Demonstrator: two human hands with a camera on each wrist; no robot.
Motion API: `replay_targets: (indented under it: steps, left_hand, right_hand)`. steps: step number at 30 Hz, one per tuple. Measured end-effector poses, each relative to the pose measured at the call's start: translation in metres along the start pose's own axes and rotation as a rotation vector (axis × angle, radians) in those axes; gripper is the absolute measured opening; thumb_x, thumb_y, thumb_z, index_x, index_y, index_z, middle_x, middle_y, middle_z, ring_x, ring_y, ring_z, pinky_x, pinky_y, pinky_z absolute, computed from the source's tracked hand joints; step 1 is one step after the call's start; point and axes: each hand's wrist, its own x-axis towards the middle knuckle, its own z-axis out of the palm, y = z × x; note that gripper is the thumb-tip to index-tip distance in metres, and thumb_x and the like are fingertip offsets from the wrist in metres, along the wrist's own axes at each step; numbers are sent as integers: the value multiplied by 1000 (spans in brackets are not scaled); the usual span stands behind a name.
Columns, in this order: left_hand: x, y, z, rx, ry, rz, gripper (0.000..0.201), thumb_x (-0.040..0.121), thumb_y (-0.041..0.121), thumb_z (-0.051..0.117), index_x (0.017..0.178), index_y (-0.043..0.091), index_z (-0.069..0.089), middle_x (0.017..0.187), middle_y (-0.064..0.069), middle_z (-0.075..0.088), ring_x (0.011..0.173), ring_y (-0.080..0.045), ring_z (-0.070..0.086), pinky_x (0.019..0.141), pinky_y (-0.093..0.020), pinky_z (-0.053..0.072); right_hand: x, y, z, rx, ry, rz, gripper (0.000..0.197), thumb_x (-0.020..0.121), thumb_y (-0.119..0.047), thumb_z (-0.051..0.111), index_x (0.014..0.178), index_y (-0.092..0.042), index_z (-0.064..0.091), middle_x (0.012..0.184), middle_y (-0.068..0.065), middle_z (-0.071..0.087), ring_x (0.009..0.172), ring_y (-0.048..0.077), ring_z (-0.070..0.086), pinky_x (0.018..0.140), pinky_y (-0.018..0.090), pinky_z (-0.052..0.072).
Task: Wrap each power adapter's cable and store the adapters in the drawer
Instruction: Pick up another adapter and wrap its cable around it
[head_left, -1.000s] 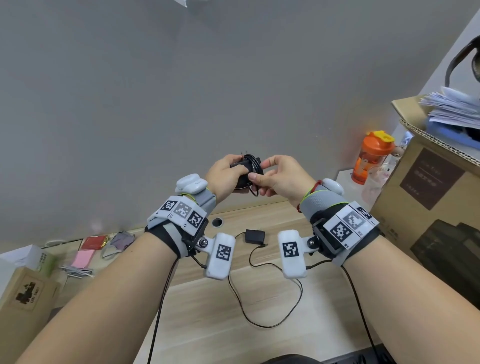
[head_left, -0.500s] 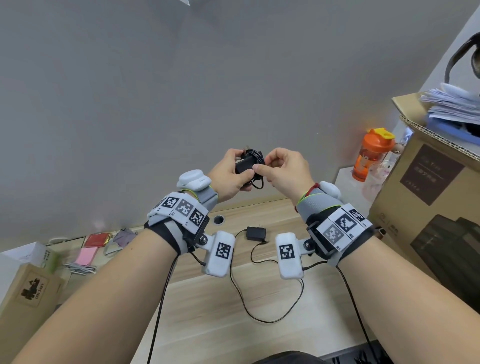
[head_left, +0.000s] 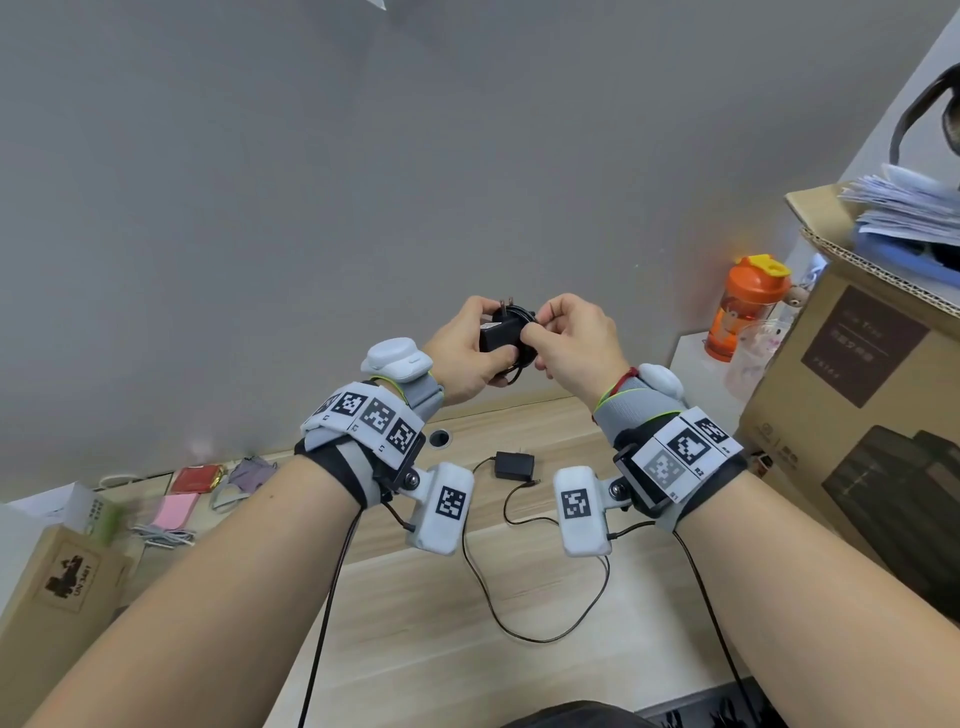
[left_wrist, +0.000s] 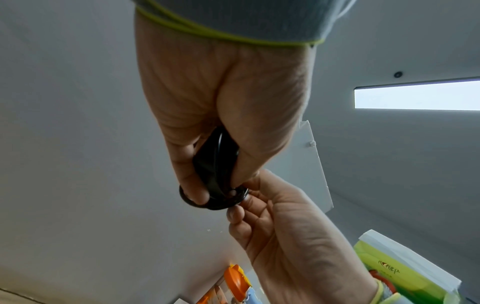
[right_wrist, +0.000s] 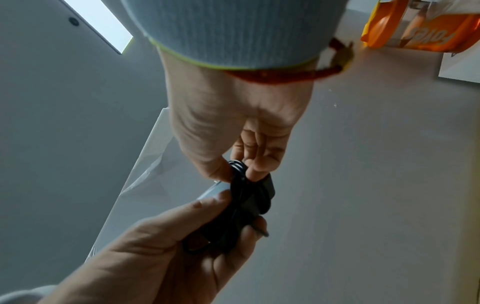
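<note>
Raised in front of the grey wall, my left hand (head_left: 467, 348) grips a black power adapter (head_left: 501, 332) with its prongs pointing up and its cable coiled round the body. My right hand (head_left: 566, 338) pinches the coiled cable (right_wrist: 237, 170) at the adapter's right side with thumb and forefinger. The left wrist view shows the adapter (left_wrist: 213, 164) held between my left thumb and fingers, cable loops at its lower end. A second black adapter (head_left: 514, 465) lies on the wooden desk (head_left: 415, 623) below, its thin cable (head_left: 519, 613) trailing loose toward me. No drawer is in view.
A large cardboard box (head_left: 857, 415) with papers on top stands at the right, an orange bottle (head_left: 743, 306) behind it. A smaller box (head_left: 57, 587), pink notes (head_left: 176, 509) and small items lie at the left. A cable hole (head_left: 440, 438) sits in the desk.
Both hands have stayed together on the adapter while the right fingers shifted along the coiled cable; the adapter has turned so that its prongs point up.
</note>
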Motion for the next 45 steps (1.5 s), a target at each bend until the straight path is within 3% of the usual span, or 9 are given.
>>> replay_targets:
  steps: [4,8,13,18,24,30,33,40,45]
  left_hand:
    - [2,0,0,-36,48,-42,39,91,11,60,127,14,44,110,-8,59,73,-27,68,75,-42,61]
    - [6,2,-5,-148,119,-153,28,93,13,59,120,11,55,92,-11,64,56,-22,61,51,-27,54]
    - [6,2,-14,-288,161,-225,21,73,24,60,85,10,71,72,-14,67,44,-22,54,40,-21,40]
    - [6,-2,-17,-346,81,-200,36,69,30,62,94,5,71,77,-20,69,49,-24,52,44,-23,41]
    - [12,-10,-20,-347,10,-179,28,83,19,69,107,7,70,84,-14,69,66,-27,58,49,-23,47]
    - [18,-15,-24,-405,22,-155,33,90,31,69,111,6,71,85,-15,69,54,-22,54,44,-20,41]
    - [21,-15,-25,-344,-7,-162,40,89,43,67,107,8,73,79,-11,69,51,-19,54,43,-19,42]
    - [21,-15,-21,-259,-163,-147,34,90,39,65,114,16,71,91,-9,71,58,-19,58,53,-20,49]
    - [21,-13,-16,-135,-141,-110,24,78,38,80,88,17,74,68,5,72,55,-9,57,58,-21,47]
  right_hand:
    - [0,2,-1,79,-67,-12,13,79,-13,69,79,-18,57,60,0,60,47,13,58,54,30,49]
    - [1,3,-5,221,-199,-104,15,88,-11,71,101,-12,63,65,4,64,54,18,60,56,29,52]
    - [2,1,-7,236,-310,-173,27,93,3,59,117,-8,65,84,5,58,58,9,58,62,22,54]
    - [8,1,-8,153,-306,-213,29,87,-7,71,106,-29,69,104,4,59,61,12,61,70,28,55]
    - [12,4,-8,142,-282,-186,27,84,-3,73,95,-26,68,98,-3,66,63,12,66,75,35,59]
    - [16,9,-14,177,-293,-176,21,88,-3,69,83,-16,53,91,1,62,70,20,65,72,35,59]
    - [20,11,-18,310,-274,-136,22,93,2,60,85,-14,48,95,10,64,72,20,65,74,36,60]
    - [20,10,-12,377,-244,10,13,100,-6,51,102,-12,40,87,17,68,75,30,67,69,44,60]
    - [21,8,-11,344,-252,18,21,94,-7,63,98,-11,43,74,14,61,69,26,65,65,40,61]
